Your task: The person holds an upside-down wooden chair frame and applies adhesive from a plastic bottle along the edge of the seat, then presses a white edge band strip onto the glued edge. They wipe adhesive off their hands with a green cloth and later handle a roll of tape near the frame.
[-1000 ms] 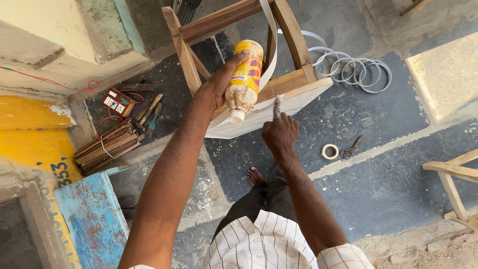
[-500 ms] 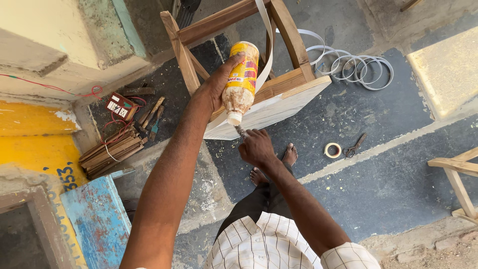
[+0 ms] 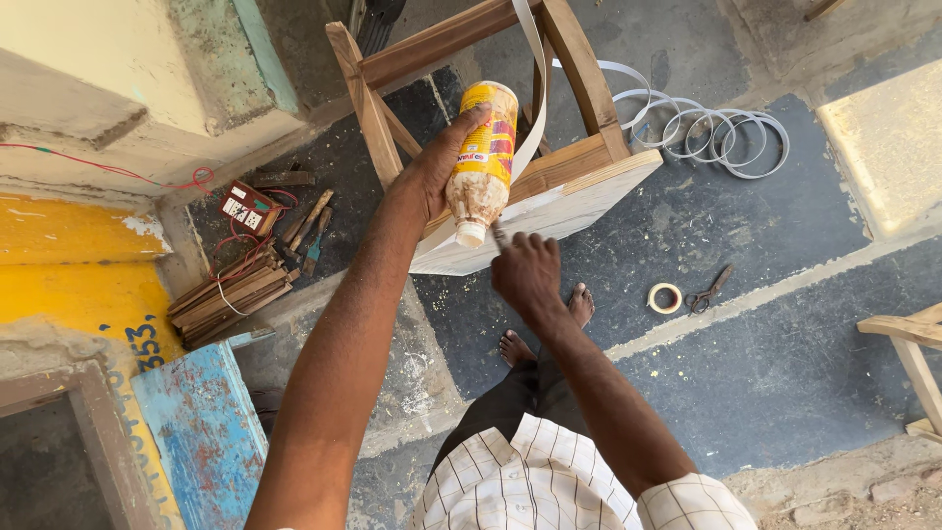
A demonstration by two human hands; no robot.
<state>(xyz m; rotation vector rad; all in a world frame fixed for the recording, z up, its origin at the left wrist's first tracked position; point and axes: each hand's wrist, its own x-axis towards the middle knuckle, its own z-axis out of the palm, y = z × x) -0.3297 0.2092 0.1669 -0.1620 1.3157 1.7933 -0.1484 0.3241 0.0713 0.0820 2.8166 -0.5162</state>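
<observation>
Left hand (image 3: 432, 177) is wrapped around a plastic glue bottle (image 3: 481, 157) with a yellow and red label, holding it tipped nozzle-down over the pale top board (image 3: 549, 221) of a wooden stool frame (image 3: 471, 59) that lies on the dark stone floor (image 3: 785, 344). Right hand (image 3: 525, 270) sits just below the nozzle with its fingers drawn together at the board's near edge; whether they pinch anything I cannot tell.

A strip of white edge banding (image 3: 535, 88) hangs down past the bottle, and more of it lies in loose coils (image 3: 721, 137) on the floor beyond the stool's right side. Near the right of the floor are a small roll of tape (image 3: 666, 297) and scissors (image 3: 708, 290), close together. At the left edge, beside a yellow wall, lie a bundle of thin wood strips (image 3: 226, 294), a few hand tools (image 3: 309, 226) and a red electrical box (image 3: 245, 206) with red wire. Two bare feet (image 3: 545, 329) stand just below the board.
</observation>
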